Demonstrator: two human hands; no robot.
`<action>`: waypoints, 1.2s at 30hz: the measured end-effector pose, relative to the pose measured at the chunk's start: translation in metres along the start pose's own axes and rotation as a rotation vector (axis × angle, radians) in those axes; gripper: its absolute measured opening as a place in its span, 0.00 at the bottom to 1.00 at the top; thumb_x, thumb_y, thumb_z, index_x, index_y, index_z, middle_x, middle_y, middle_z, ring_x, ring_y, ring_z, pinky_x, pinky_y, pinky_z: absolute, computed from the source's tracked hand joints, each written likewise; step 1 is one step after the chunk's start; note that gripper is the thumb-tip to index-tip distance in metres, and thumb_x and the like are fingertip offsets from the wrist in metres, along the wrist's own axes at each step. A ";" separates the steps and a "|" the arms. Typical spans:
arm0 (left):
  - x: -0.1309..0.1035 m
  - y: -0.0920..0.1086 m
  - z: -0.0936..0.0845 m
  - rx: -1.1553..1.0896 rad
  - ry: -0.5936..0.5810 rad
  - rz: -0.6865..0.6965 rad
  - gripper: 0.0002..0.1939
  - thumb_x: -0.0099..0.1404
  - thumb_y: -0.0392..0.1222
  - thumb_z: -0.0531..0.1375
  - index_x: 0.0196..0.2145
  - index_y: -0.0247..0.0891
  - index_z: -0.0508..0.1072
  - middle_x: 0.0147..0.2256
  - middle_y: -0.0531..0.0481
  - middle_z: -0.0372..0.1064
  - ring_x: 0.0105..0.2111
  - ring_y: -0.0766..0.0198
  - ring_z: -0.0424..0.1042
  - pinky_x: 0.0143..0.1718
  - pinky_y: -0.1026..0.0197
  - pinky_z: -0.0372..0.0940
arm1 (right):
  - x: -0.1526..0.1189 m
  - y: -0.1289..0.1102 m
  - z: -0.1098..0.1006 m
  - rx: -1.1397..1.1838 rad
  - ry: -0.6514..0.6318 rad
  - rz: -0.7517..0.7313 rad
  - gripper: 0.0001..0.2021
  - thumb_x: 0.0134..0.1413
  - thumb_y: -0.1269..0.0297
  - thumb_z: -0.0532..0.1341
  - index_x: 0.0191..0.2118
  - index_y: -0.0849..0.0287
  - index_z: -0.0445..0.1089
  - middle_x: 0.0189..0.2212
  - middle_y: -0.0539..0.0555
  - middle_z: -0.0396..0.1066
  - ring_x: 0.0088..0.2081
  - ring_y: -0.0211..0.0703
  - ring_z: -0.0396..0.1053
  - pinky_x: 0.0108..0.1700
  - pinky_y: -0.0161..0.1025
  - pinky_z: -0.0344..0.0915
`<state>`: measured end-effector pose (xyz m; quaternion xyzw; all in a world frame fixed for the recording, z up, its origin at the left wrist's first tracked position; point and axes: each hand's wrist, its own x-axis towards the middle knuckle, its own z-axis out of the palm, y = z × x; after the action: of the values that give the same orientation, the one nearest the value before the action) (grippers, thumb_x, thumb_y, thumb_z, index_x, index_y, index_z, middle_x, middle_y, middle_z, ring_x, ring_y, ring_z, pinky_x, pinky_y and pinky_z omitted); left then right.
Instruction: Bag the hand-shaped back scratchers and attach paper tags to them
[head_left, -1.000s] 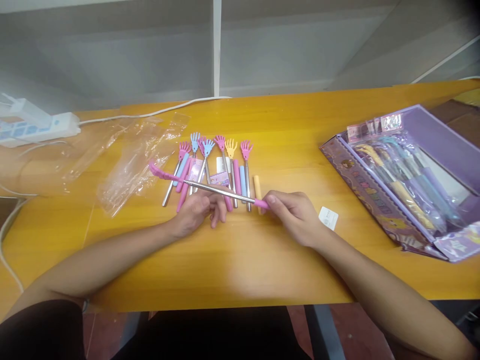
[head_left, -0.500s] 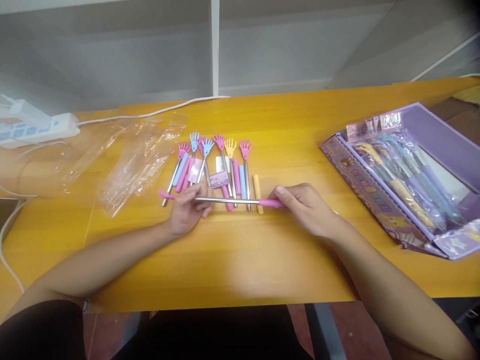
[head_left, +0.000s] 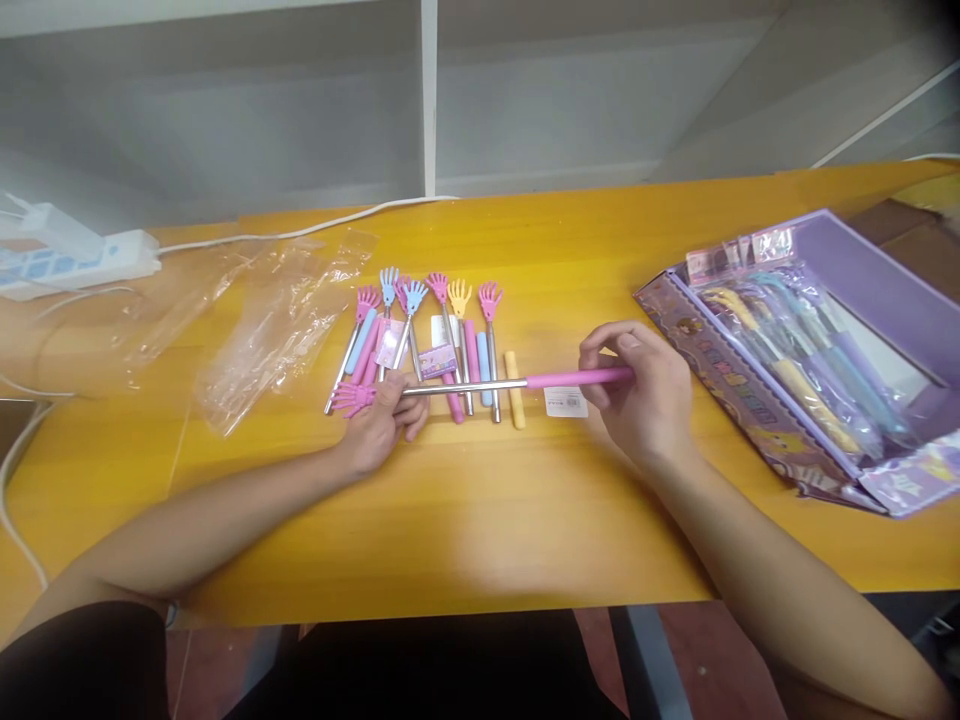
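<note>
A pink back scratcher [head_left: 480,385] with a steel rod lies level between my hands, above the table. My left hand [head_left: 373,428] is closed round the rod just below the pink claw head, which points left. At the other end, the curled fingers of my right hand [head_left: 641,395] hold the tip of the pink handle sleeve. A white label card [head_left: 566,402] shows just under that sleeve. Behind the rod lie several back scratchers with pink, blue and yellow claws, such as a yellow one [head_left: 459,298]. Loose coloured sleeves lie among them, with a yellow sleeve [head_left: 514,390] at the right.
To the right, an opened purple display box [head_left: 742,400] holds several bagged back scratchers [head_left: 817,360]. Crumpled clear plastic bags [head_left: 270,330] lie at the left. A white power strip [head_left: 82,260] with cables sits at the back left, on the yellow table [head_left: 480,540].
My right hand has moved right and turned, from the sleeve's near part to its end. More of the pink sleeve, the claw head and the white label now show.
</note>
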<state>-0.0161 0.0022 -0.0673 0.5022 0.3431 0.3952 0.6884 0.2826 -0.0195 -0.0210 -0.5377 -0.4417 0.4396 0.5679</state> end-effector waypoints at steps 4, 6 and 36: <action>-0.004 0.000 -0.002 0.037 -0.090 0.036 0.31 0.78 0.71 0.51 0.28 0.42 0.57 0.20 0.60 0.47 0.20 0.67 0.55 0.29 0.58 0.54 | 0.001 0.002 0.002 -0.014 0.051 -0.045 0.10 0.67 0.55 0.60 0.36 0.53 0.68 0.26 0.48 0.64 0.18 0.35 0.55 0.20 0.38 0.50; -0.006 0.001 -0.002 0.076 -0.139 0.049 0.30 0.79 0.68 0.50 0.29 0.42 0.57 0.21 0.60 0.48 0.20 0.66 0.55 0.29 0.57 0.52 | 0.000 0.004 0.002 -0.022 0.064 -0.036 0.09 0.66 0.56 0.60 0.37 0.53 0.69 0.26 0.49 0.64 0.19 0.35 0.55 0.20 0.38 0.50; -0.007 0.009 0.003 -0.024 -0.157 0.067 0.28 0.81 0.65 0.48 0.31 0.41 0.59 0.23 0.57 0.59 0.21 0.66 0.60 0.28 0.61 0.59 | -0.011 0.009 0.000 0.055 -0.104 -0.157 0.12 0.68 0.54 0.65 0.51 0.50 0.76 0.39 0.52 0.63 0.27 0.37 0.63 0.26 0.39 0.64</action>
<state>-0.0189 -0.0035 -0.0573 0.5344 0.2662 0.3817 0.7056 0.2796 -0.0293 -0.0299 -0.4619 -0.4992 0.4329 0.5916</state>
